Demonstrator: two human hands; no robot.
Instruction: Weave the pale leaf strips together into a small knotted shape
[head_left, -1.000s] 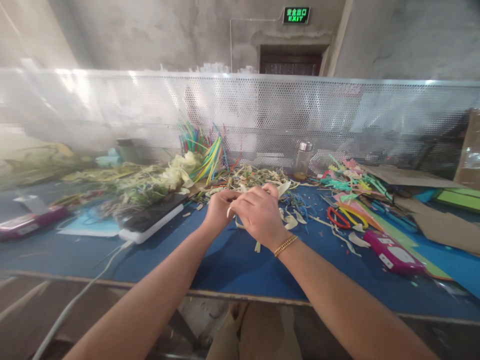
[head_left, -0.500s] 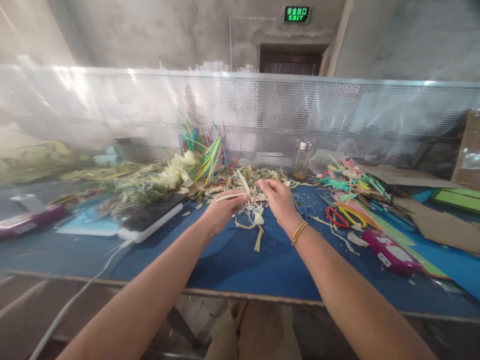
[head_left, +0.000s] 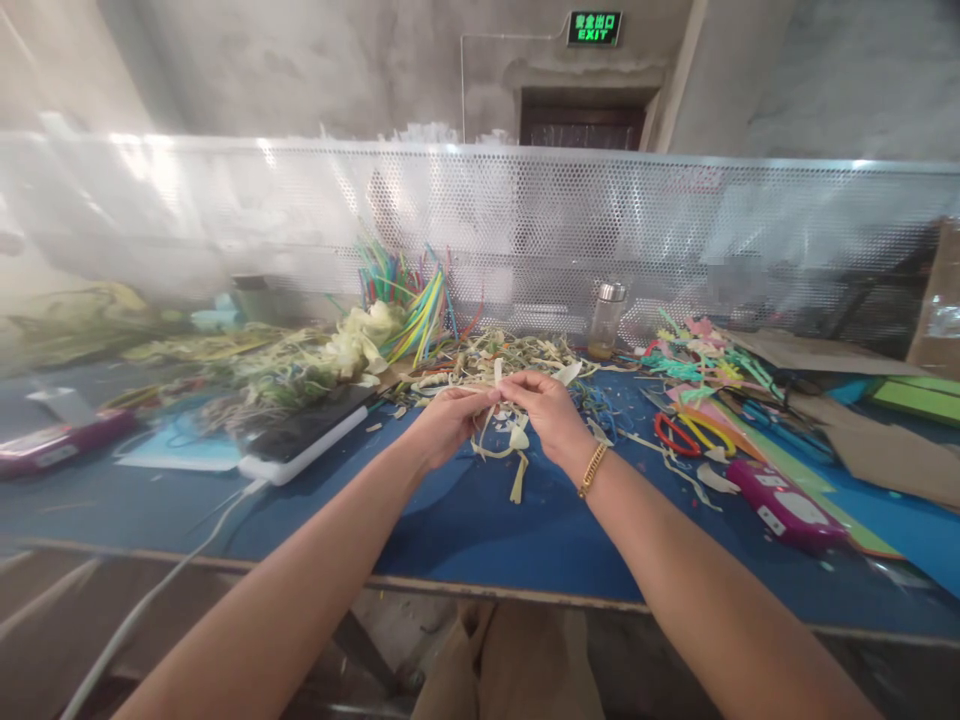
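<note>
The left hand [head_left: 448, 428] and right hand [head_left: 556, 418] meet, fingertips pinched on a pale strip [head_left: 498, 370]. Scraps [head_left: 525, 348] litter the tabletop [head_left: 487, 545].

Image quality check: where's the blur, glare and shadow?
Head view: far left smeared, softening the purple device there; head view: bright glare along the perforated panel's top edge; head view: soft shadow on the blue tabletop, nearer the camera than the left hand and right hand; head view: exit sign legible.

A head-worn camera looks forward and down, from close by, across the blue table [head_left: 480, 545]
</note>
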